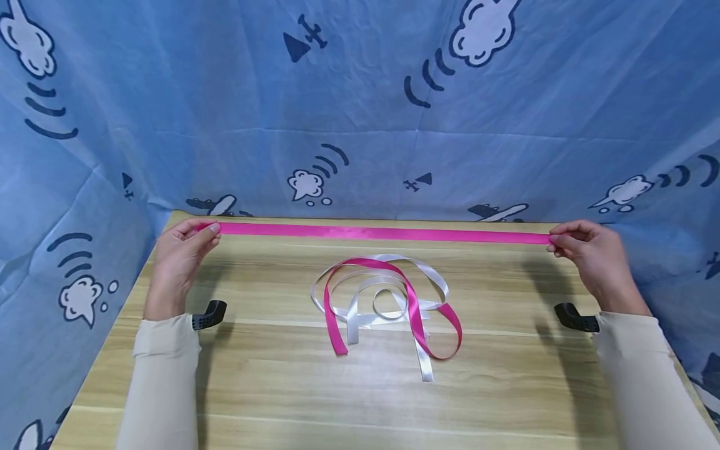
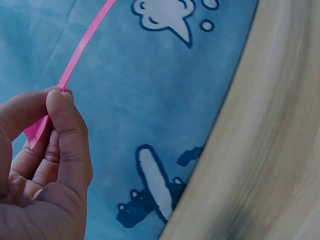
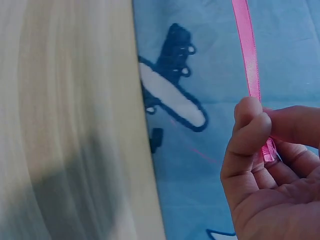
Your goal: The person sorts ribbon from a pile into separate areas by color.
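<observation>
A bright pink satin ribbon [image 1: 382, 233] stretches straight and taut between my two hands, above the far part of the table. At its left end, my left hand [image 1: 182, 259] pinches it between thumb and fingers; a short pink tail pokes out below the grip in the left wrist view. My right hand [image 1: 599, 259] pinches the opposite end, and the ribbon's cut tip [image 3: 269, 152] shows under the fingers in the right wrist view. Nearer me, a loose pink ribbon [image 1: 415, 306] lies looped over white ribbons [image 1: 352, 322] in the middle of the table.
The light wood-grain table [image 1: 270, 387] runs back to a blue cloth [image 1: 360, 81] printed with clouds and planes, which also hangs at both sides. Black camera mounts sit at the left wrist [image 1: 209, 315] and right wrist [image 1: 576, 318].
</observation>
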Demonstrator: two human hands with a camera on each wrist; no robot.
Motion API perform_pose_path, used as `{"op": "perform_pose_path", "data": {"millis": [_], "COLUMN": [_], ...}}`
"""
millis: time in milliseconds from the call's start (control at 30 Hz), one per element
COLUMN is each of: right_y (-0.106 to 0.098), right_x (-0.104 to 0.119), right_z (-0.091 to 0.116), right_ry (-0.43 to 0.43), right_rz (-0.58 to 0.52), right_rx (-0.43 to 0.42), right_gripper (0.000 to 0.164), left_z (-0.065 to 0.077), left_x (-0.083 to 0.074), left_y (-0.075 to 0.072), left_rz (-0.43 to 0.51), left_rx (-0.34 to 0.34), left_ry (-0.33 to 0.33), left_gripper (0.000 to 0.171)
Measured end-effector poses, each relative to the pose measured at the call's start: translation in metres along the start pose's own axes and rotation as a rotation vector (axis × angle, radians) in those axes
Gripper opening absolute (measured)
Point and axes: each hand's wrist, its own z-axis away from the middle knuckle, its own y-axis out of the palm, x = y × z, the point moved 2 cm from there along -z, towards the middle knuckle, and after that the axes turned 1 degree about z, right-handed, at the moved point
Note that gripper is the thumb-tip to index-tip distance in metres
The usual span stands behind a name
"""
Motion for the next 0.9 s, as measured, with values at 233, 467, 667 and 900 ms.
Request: {"op": "perform_pose_path", "data": {"millis": [233,467,667,900], "right_y": [0.005,0.017,0.024,0.036], "right_x": [-0.007,-0.016,-0.025,-0.029], "right_z": [-0.017,-0.032,-0.041,-0.053], "right_ry": [0.02,0.039,0.073,0.104], "right_rz": [0.064,0.209,0.275,0.265], "right_rx": [0.017,0.023,0.008,-0.022], "right_gripper": [0.015,0.015,0.022,0.022], "left_z": [-0.02,-0.039,-0.053,-0.063], "left_x": [0.013,0.029,0.041,0.046], "left_y": [0.003,0.002,0.004,0.009], "left_rz": [-0.063,-0.12,-0.175,-0.182], "left_rx": [-0.007,-0.043,-0.027,-0.029], "left_ry": [-0.034,-0.1,-0.143,-0.144], "left_gripper": [0.008,0.006,0.018,0.009]}}
